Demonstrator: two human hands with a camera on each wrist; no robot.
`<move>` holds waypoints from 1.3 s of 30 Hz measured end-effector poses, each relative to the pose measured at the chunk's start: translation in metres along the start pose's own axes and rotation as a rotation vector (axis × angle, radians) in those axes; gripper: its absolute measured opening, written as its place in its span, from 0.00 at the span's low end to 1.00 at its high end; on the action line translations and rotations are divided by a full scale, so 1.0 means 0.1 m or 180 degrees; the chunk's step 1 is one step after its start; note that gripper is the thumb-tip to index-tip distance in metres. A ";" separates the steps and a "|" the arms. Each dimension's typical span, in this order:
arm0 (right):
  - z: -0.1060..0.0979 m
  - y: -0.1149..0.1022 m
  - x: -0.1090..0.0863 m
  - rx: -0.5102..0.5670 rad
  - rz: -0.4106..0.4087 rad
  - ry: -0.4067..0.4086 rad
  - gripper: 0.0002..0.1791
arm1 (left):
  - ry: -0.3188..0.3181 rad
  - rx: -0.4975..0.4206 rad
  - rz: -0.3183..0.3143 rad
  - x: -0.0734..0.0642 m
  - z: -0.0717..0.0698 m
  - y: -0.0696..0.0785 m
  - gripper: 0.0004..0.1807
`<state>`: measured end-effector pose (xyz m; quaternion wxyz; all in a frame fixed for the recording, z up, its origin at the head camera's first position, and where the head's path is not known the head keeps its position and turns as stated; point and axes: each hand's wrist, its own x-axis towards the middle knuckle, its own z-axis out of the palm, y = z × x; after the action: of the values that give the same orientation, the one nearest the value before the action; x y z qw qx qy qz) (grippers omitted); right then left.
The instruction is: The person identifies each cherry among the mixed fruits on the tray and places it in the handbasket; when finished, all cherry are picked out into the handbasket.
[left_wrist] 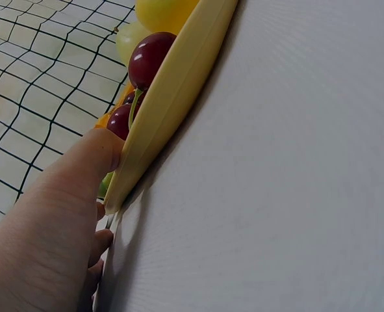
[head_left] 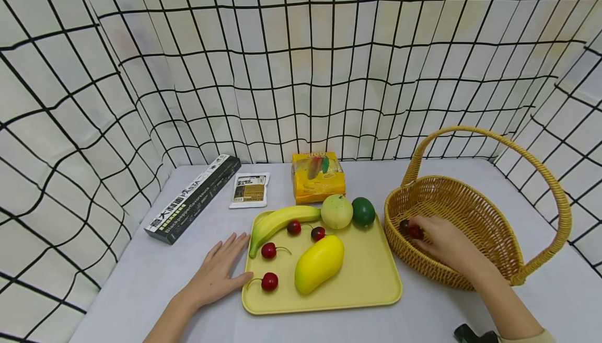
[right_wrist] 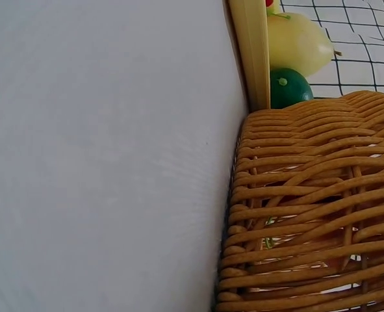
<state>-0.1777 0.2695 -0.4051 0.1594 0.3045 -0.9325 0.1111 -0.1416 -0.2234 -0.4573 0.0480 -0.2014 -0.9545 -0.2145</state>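
My left hand (head_left: pixel 217 274) rests at the left edge of a yellow tray (head_left: pixel 364 283), fingers spread, the thumb touching its rim. On the tray lie a banana (head_left: pixel 282 219), a yellow mango (head_left: pixel 320 264), a pale green round fruit (head_left: pixel 336 211), a dark green fruit (head_left: pixel 363 212) and several cherries, one cherry (head_left: pixel 269 282) near that thumb. My right hand (head_left: pixel 444 242) reaches into a wicker basket (head_left: pixel 463 196), its fingertips curled around a dark red cherry (head_left: pixel 416 231). Another dark cherry (head_left: pixel 403 226) sits beside it. In the right wrist view the basket's wall (right_wrist: pixel 315 195) hides the hand.
Behind the tray stand a yellow packet (head_left: pixel 318 178) with a mango picture and a small white sachet (head_left: pixel 250 190). A long black pasta box (head_left: pixel 194 199) lies at the left. The basket's tall handle (head_left: pixel 527 155) arches over it. Grid-patterned cloth walls surround the white table.
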 end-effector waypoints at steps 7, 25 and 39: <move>-0.01 -0.02 0.00 0.0044 0.0163 -0.0336 0.16 | 0.0033 -0.0001 0.0015 0.00 0.00 0.00 0.46; -0.01 0.00 0.01 0.0166 0.0043 -0.0624 0.15 | 0.0008 -0.0019 -0.0043 0.00 0.00 0.00 0.46; 0.01 -0.01 0.00 0.0154 0.0097 -0.0441 0.10 | 0.0007 -0.0030 -0.0039 0.00 0.01 0.00 0.45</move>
<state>-0.1775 0.2687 -0.4061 0.0853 0.3011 -0.9428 0.1147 -0.1417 -0.2235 -0.4580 0.0467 -0.1955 -0.9547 -0.2195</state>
